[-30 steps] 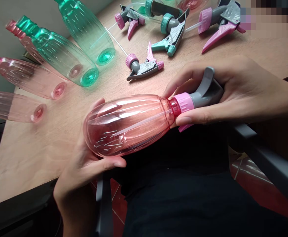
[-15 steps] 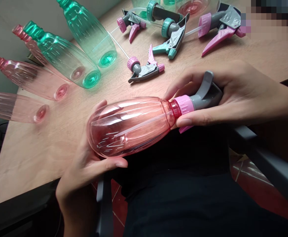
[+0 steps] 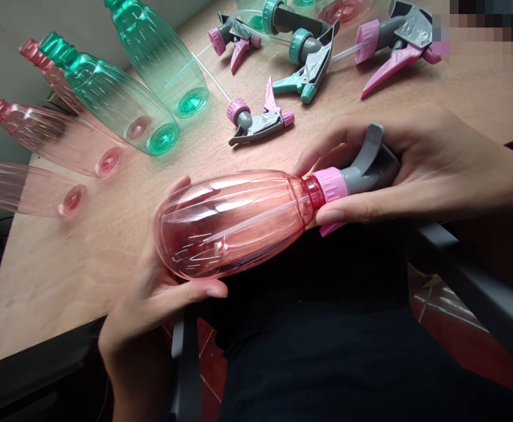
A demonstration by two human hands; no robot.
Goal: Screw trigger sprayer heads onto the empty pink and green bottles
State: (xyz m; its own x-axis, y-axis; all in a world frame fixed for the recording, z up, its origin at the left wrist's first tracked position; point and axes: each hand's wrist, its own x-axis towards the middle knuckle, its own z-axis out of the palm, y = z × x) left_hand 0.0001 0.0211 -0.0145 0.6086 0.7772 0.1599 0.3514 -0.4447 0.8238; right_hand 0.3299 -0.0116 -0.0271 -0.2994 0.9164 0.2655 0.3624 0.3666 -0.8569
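A clear pink spray bottle [image 3: 239, 223] lies sideways in front of me, above my lap and the table's near edge. My left hand [image 3: 164, 287] is wrapped round its base, thumb along the lower side. At the other end, my right hand [image 3: 397, 164] grips the grey and pink trigger sprayer [image 3: 353, 179]. My right thumb and fingers reach to the bottle's neck by the pink collar. The collar sits at the neck, and the sprayer's thin tube runs inside the bottle. Part of the sprayer is hidden behind my palm.
On the wooden table [image 3: 85, 264], green bottles [image 3: 120, 105] and pink bottles [image 3: 58, 135] stand at the left. Several loose trigger sprayers [image 3: 260, 126] lie beyond my hands. Chair armrests [image 3: 480, 293] flank my lap.
The view has shifted very slightly. Both hands keep their hold on the bottle and sprayer, with little visible movement.
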